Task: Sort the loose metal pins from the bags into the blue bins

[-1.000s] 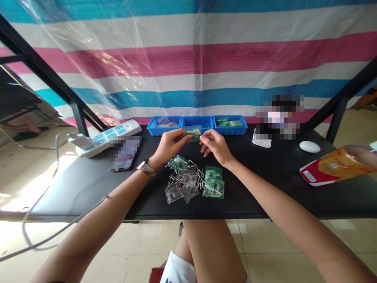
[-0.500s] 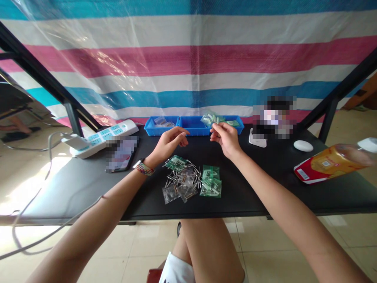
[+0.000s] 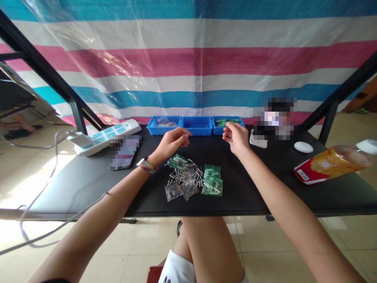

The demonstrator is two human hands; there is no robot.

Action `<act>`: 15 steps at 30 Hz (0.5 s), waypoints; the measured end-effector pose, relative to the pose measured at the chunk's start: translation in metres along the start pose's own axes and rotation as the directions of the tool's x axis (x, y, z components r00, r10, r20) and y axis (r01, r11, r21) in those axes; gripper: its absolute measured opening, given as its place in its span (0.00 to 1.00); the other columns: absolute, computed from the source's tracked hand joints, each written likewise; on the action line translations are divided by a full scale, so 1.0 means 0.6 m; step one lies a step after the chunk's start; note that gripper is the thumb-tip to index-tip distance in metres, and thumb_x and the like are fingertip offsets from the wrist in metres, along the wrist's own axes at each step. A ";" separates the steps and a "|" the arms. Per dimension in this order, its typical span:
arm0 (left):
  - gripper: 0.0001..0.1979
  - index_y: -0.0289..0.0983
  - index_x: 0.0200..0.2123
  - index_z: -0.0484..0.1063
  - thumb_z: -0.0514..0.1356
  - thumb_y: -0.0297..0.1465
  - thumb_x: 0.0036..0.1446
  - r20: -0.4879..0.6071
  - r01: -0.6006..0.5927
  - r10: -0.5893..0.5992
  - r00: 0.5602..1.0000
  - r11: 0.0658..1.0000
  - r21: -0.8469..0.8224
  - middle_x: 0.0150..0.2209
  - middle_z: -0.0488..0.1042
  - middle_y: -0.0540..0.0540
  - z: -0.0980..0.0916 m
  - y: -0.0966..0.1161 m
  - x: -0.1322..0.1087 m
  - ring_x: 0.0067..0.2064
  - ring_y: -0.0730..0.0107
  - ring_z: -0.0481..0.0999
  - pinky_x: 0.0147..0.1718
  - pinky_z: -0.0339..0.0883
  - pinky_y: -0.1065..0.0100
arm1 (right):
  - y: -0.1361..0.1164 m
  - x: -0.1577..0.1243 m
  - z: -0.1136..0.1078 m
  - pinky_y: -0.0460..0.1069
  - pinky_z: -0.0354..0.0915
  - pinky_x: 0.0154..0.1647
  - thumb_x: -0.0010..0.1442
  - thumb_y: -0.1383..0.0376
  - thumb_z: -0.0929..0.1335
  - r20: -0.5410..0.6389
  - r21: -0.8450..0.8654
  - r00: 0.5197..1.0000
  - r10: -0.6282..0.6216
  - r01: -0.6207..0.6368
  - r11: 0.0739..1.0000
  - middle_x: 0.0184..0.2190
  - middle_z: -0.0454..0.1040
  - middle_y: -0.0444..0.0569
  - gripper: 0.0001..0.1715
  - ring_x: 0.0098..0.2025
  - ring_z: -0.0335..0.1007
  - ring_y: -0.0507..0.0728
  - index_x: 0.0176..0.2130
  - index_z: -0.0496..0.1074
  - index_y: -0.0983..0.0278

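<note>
My left hand (image 3: 174, 142) hovers in front of the blue tray's middle compartment (image 3: 196, 126), fingers loosely bent and apart, nothing visible in them. At the front of the right compartment is my right hand (image 3: 237, 137), open, its fingertips near the green packets (image 3: 225, 122) lying in there. Clear packets (image 3: 165, 122) lie in the left compartment. On the table below my hands sits a pile of loose metal pins (image 3: 191, 171) with clear packets (image 3: 188, 188) and a green packet (image 3: 177, 160) on it. More green packets (image 3: 212, 184) of small pieces lie beside it.
A power strip (image 3: 110, 135) with a plug and a phone (image 3: 125, 153) are at the left. To the right are a small white case (image 3: 258, 139), a white oval object (image 3: 303, 147) and a drink bottle (image 3: 330, 163) on its side. A striped sheet (image 3: 200, 59) hangs behind.
My right hand has let go of the green packet, which now lies in the tray's right compartment. That hand has shifted slightly right and down; the left has barely moved.
</note>
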State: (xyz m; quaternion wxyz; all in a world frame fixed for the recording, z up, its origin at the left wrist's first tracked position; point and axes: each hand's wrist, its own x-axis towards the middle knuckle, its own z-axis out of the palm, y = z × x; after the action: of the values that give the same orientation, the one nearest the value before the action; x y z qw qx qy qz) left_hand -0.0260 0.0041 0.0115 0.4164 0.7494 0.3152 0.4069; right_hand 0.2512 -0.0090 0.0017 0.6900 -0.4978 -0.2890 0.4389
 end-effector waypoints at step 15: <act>0.10 0.36 0.37 0.81 0.61 0.35 0.60 0.040 0.103 -0.116 0.992 0.963 0.251 0.31 0.82 0.45 -0.015 -0.041 0.006 0.29 0.67 0.80 0.28 0.73 0.69 | 0.043 -0.143 0.057 0.64 0.65 0.68 0.72 0.64 0.72 0.968 -0.168 0.230 -0.097 0.889 0.426 0.57 0.82 0.54 0.14 0.63 0.71 0.65 0.55 0.83 0.60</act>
State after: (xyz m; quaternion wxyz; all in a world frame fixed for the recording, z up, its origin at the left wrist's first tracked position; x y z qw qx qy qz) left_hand -0.0358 0.0214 -0.0060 0.3497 0.7878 0.3932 0.3201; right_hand 0.1762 -0.0677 -0.0077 0.2861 -0.2834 -0.8968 0.1834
